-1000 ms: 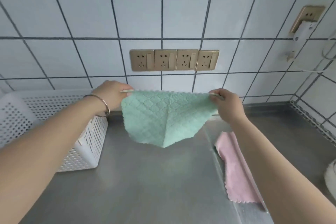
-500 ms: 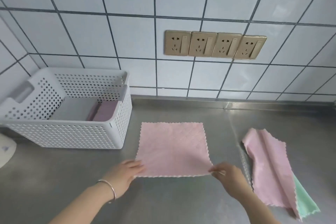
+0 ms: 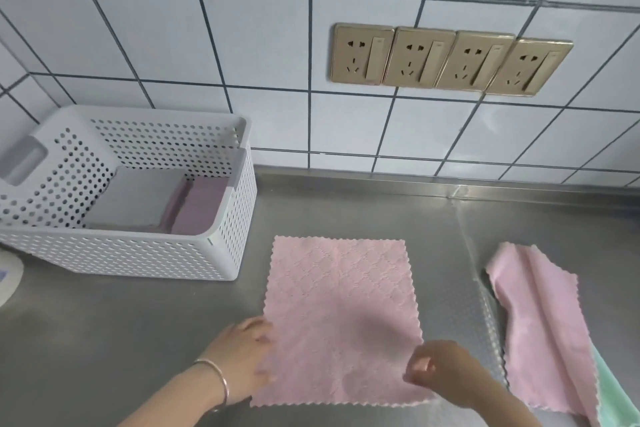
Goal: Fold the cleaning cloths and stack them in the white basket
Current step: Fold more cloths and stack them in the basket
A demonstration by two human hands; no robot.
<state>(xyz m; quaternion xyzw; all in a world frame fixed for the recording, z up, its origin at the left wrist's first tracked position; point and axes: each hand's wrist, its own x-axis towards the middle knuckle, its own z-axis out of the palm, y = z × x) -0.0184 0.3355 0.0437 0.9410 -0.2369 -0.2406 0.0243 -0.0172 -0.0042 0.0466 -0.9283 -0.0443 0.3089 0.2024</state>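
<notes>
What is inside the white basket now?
Inside the white basket lie a folded grey cloth and a folded purple cloth, side by side. Anything beneath them is covered.

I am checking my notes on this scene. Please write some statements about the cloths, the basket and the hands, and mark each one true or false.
1. The pink cloth lies spread flat on the steel counter. True.
2. The white basket is empty. False: folded cloths lie in it.
3. The left hand is at the cloth's left edge. True.
4. The right hand holds a green cloth. False: it is at the pink cloth's near right corner.
</notes>
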